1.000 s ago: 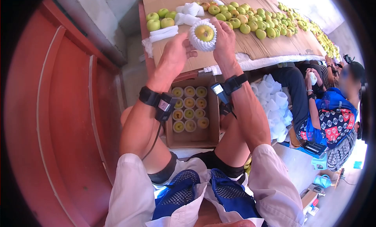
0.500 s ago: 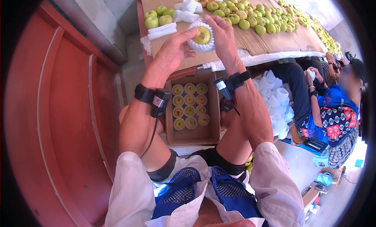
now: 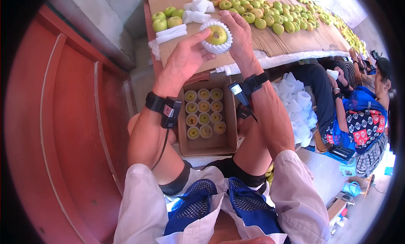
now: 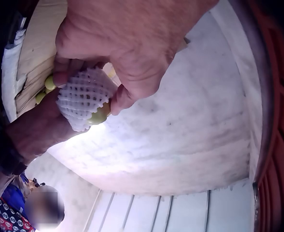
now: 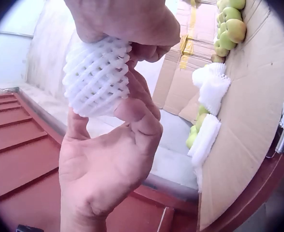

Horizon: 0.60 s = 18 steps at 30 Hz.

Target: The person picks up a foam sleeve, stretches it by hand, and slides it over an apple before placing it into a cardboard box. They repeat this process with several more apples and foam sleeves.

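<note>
Over cardboard table (image 3: 270, 44), two-handed grip round netted apple (image 3: 216, 35)

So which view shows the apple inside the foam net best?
The head view: the apple faces the camera in the open top of the foam net, between the left hand and right hand. The left wrist view shows a sliver; the right wrist view, only netting.
</note>
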### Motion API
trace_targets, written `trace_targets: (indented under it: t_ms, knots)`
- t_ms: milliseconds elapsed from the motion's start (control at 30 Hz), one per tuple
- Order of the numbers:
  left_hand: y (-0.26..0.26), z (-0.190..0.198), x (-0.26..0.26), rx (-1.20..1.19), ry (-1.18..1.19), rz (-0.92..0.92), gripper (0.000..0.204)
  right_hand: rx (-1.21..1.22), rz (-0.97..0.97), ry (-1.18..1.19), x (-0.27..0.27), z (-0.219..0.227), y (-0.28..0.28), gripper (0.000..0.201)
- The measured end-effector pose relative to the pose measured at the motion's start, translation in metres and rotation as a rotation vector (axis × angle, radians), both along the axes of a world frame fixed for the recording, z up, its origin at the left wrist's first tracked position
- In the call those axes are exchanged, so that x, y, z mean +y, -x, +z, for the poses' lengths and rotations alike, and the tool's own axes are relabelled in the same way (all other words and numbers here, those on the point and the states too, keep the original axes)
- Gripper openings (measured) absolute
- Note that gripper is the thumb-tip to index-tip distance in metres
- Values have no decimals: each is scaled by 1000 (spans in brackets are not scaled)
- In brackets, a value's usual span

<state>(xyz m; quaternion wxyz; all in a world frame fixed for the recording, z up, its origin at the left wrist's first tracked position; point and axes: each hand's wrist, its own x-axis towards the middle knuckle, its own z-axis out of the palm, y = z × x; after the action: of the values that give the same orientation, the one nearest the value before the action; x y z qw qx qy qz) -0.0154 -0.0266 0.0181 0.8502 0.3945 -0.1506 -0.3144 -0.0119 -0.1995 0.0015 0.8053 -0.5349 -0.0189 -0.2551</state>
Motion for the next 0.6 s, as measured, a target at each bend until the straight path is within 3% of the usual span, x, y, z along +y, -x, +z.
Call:
trace_targets:
  t_ms: [600]
  knots:
    - [2, 2, 4, -73, -29, -70, 50, 59, 35, 33, -13, -4, 1, 32]
